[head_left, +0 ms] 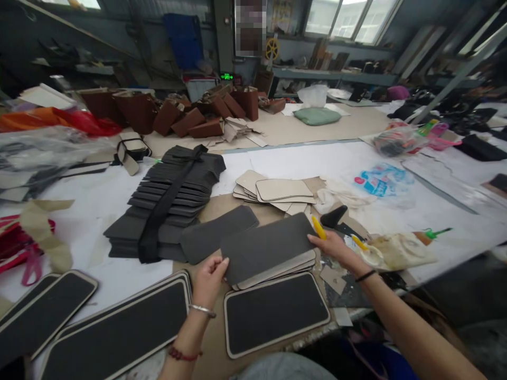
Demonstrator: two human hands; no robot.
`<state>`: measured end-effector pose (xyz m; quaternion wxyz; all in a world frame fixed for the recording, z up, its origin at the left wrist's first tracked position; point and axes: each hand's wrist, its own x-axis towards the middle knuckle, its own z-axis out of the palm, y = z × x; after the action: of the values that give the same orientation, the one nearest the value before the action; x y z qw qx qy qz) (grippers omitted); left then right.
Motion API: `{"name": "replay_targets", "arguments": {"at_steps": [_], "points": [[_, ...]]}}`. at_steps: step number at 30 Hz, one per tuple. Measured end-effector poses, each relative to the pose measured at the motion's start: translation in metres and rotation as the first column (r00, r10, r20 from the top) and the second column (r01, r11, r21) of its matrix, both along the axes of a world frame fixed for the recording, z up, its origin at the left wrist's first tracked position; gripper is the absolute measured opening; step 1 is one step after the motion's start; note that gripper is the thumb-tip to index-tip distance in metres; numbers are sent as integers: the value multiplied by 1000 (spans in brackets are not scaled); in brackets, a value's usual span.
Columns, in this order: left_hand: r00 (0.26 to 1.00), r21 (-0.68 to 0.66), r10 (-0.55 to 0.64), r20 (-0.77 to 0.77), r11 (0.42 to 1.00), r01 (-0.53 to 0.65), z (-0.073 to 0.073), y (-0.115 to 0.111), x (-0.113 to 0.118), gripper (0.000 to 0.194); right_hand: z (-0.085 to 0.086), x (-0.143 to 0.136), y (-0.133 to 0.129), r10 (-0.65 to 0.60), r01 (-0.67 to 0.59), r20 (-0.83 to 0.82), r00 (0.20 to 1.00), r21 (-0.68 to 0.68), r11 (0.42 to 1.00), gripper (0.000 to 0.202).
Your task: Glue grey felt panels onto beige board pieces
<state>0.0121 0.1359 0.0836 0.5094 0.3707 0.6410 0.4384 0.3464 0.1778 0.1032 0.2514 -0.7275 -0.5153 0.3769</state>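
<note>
A dark grey, flat panel point(269, 243) with a rounded corner is stretched between my two hands, above light-edged pieces point(277, 272). My left hand point(212, 277) is closed, pinching the panel's lower left edge. At its right end, my right hand point(330, 244) grips the edge; a yellow, narrow thing point(318, 228) sticks up by these fingers, its kind unclear. Just below lies a black panel with a pale border point(277, 314). Another dark grey panel point(219, 232) rests behind my left hand, beside a stack of dark pieces point(170, 195) with a black strap across it.
Larger pale-bordered black panels point(122, 332) lie at the lower left. Cream pieces point(277, 190) are piled behind the held panel. On the right are a stained bottle with a green tip point(404, 248) and a printed plastic bag point(384, 179). Brown boxy pieces point(206, 113) stand farther back.
</note>
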Motion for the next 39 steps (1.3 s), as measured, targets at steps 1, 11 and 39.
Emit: {"name": "replay_targets", "arguments": {"at_steps": [1,11,39], "points": [[998,-44,-25,-49,999,23,-18,-3,7,41,-15,7,-8,12,-12,104,994,3,1000,33],[807,-222,-182,-563,973,64,-69,4,35,22,-79,19,-18,169,-86,518,838,-180,980,34],[751,-122,22,-659,983,-136,-77,-6,47,17,-65,-2,-12,256,-17,698,669,-329,944,41]]}}
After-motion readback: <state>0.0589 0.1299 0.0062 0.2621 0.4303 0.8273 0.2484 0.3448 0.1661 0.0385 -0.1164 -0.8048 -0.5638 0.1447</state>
